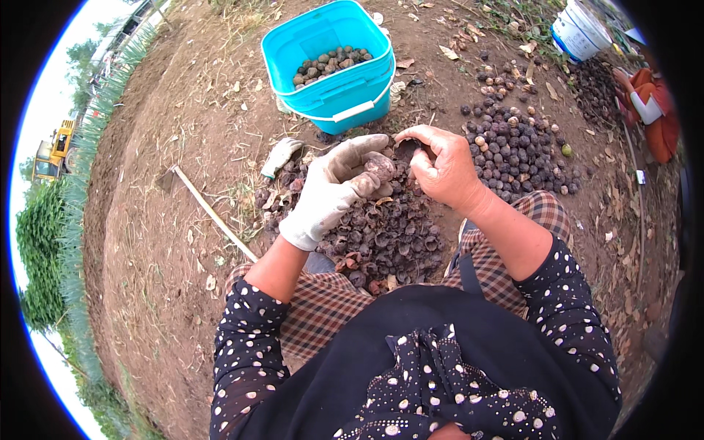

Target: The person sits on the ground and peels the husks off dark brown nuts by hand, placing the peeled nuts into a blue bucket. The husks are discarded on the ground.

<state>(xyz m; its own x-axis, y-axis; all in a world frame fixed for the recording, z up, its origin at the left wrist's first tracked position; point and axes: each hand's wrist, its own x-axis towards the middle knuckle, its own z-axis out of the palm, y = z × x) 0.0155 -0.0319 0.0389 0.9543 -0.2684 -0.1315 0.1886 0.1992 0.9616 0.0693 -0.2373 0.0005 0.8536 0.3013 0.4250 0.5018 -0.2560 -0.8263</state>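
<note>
My left hand [326,192] wears a dirty white glove. Its fingers are closed round a walnut [379,167] whose shell is wet and brownish. My right hand [447,167] is bare and pinches a piece of dark husk [405,149] between thumb and forefinger, just right of the walnut. Below both hands, a heap of broken blackish husks [389,238] lies between my knees. A turquoise square bucket [372,114] stands beyond my hands, with shelled-out walnuts [330,66] in its bottom. To the right spreads a pile of dark, unhusked walnuts [517,150].
A loose white glove [281,157] lies left of the husks. Farther left, a hoe [213,213] rests on the soil. At the far right, another person [651,110] crouches near a white bucket [579,33]. A yellow machine [53,155] stands in the left distance.
</note>
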